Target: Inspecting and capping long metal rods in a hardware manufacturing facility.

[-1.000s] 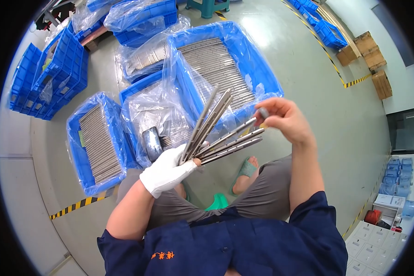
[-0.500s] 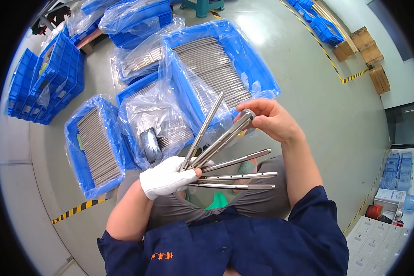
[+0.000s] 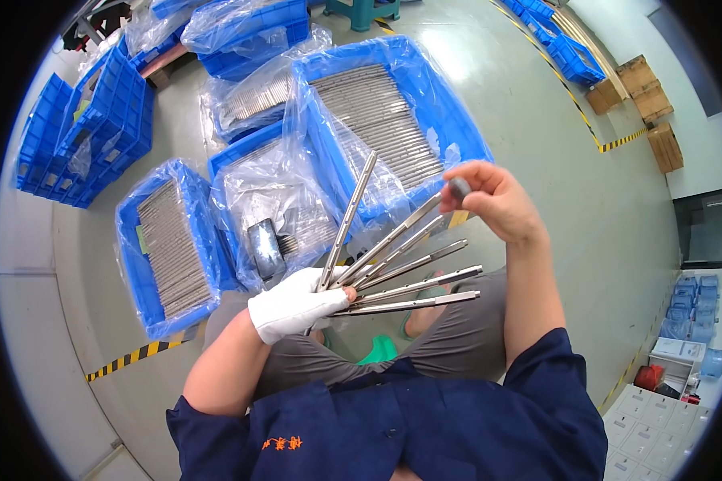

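My left hand [image 3: 298, 306], in a white glove, is closed around one end of several slim metal rods [image 3: 401, 271]. They spread out like a fan, and small holes show along some of them. My bare right hand [image 3: 501, 204] pinches a small dark round piece [image 3: 460, 189] between thumb and fingers, near the tip of one rod. Whether the piece touches that rod I cannot tell. Beyond the hands, a large blue crate [image 3: 475, 144] lined with clear plastic holds rows of similar rods [image 3: 369, 112].
More lined blue crates of rods stand left of it, one crate [image 3: 126, 264] furthest left. A dark block-shaped object [image 3: 265, 248] lies on the middle crate's plastic. Stacked blue crates [image 3: 96, 152] rise at far left; cardboard boxes [image 3: 646, 88] sit far right.
The round piece has moved right and up, off the rod ends, with my right hand. Two rods that lay close together have spread apart, opening the fan wider.
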Available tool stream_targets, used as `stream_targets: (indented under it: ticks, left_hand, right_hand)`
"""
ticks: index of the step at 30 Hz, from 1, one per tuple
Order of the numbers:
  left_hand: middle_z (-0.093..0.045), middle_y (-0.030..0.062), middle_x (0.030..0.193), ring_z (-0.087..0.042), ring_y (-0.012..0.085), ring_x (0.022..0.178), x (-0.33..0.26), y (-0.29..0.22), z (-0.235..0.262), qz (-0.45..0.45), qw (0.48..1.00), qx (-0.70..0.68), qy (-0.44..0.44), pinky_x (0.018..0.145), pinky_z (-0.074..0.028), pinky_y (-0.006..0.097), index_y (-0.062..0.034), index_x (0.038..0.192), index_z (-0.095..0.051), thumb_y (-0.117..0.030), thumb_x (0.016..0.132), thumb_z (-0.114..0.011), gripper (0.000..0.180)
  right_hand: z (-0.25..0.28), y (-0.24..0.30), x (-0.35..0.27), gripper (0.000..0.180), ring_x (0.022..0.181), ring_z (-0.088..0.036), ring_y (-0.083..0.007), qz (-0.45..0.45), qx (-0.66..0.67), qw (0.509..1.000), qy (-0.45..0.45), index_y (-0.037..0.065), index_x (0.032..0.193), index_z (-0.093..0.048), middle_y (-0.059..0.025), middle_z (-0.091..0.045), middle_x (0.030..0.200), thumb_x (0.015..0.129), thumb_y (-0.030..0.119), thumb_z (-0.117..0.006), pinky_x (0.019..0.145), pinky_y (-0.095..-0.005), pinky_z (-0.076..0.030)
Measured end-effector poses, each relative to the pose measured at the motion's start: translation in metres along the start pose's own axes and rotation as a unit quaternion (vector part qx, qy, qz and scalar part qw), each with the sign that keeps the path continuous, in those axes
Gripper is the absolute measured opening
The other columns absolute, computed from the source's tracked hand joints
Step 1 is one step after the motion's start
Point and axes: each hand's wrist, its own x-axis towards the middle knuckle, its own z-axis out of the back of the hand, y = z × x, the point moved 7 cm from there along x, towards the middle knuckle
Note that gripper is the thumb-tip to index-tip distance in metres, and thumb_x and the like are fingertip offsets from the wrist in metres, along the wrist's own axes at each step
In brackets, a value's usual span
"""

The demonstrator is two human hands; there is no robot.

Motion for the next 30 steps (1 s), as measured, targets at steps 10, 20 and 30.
stream_targets:
  ticks: [10, 20, 30]
  left_hand:
    - [-0.057, 0.0006, 0.079, -0.051, 0.0078, 0.071, 0.003, 0.0, -0.006, 0.034, 0.999, 0.026, 0.026, 0.062, -0.044, 0.026, -0.0043, 0.107, -0.059, -0.032, 0.09, -0.056, 0.033]
    - [-0.055, -0.0014, 0.076, -0.049, 0.0068, 0.066, 0.005, 0.011, -0.009, 0.028, 0.996, 0.037, 0.07, 0.057, -0.042, 0.024, -0.0057, 0.121, -0.055, -0.032, 0.09, -0.055, 0.041]
    - [-0.062, 0.0071, 0.102, -0.054, 0.011, 0.087, 0.007, 0.008, -0.037, -0.067, 0.973, 0.108, 0.195, 0.078, -0.045, 0.027, -0.0012, 0.133, -0.045, -0.033, 0.092, -0.053, 0.052]
  right_hand:
    - [-0.009, -0.002, -0.006, 0.041, 0.091, -0.064, -0.0172, -0.055, -0.081, 0.995, 0.009, -0.001, 0.11, -0.059, -0.0123, -0.066, 0.1, 0.073, 0.007, -0.074, 0.081, -0.0293, -0.051]
    - [0.012, 0.006, 0.002, 0.034, 0.088, -0.064, -0.0168, -0.022, -0.056, 0.996, -0.072, -0.001, 0.112, -0.059, -0.0108, -0.065, 0.1, 0.079, 0.002, -0.067, 0.081, -0.0299, -0.052]
    - [-0.008, -0.017, -0.002, 0.039, 0.089, -0.064, -0.0232, -0.039, -0.077, 0.995, 0.04, -0.001, 0.11, -0.058, -0.0141, -0.065, 0.098, 0.073, 0.006, -0.069, 0.08, -0.034, -0.052]
